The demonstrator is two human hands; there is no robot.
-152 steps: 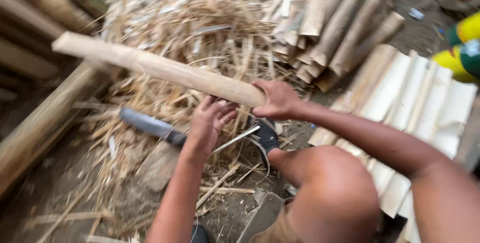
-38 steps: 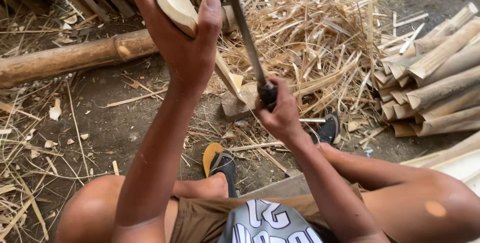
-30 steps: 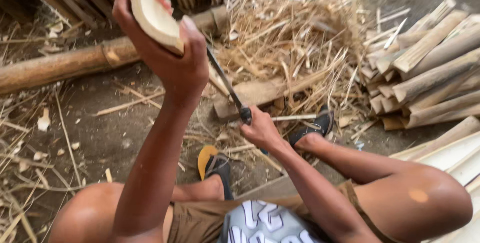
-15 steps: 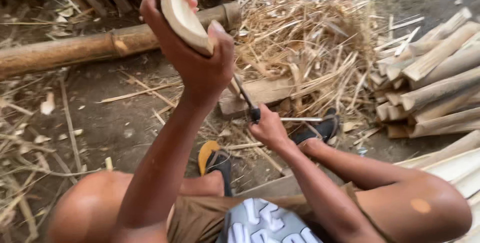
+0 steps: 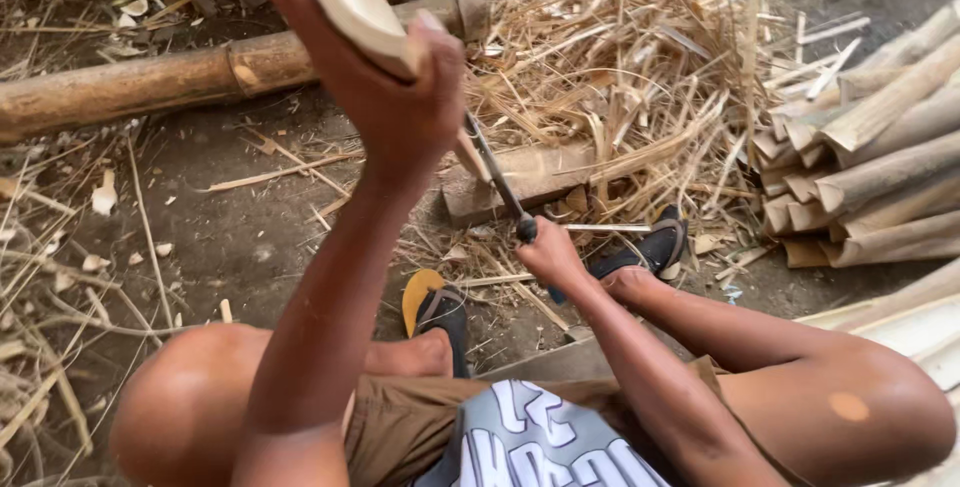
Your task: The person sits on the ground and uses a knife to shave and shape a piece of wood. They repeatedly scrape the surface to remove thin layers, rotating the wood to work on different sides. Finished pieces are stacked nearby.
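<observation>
Head view: left hand (image 5: 395,97) wraps tight around a bamboo slat (image 5: 355,2), standing it up on the wood block (image 5: 520,182) so it stays steady. Right hand (image 5: 550,252) squeezes the knife (image 5: 495,177), blade against the slat's low end.

**Bare dirt, littered with bamboo**

The dirt ground (image 5: 250,237) carries a bamboo pole (image 5: 200,72) at the back, a heap of shavings (image 5: 620,57), a wood block (image 5: 525,182), stacked split slats (image 5: 860,177) and scattered chips.
</observation>
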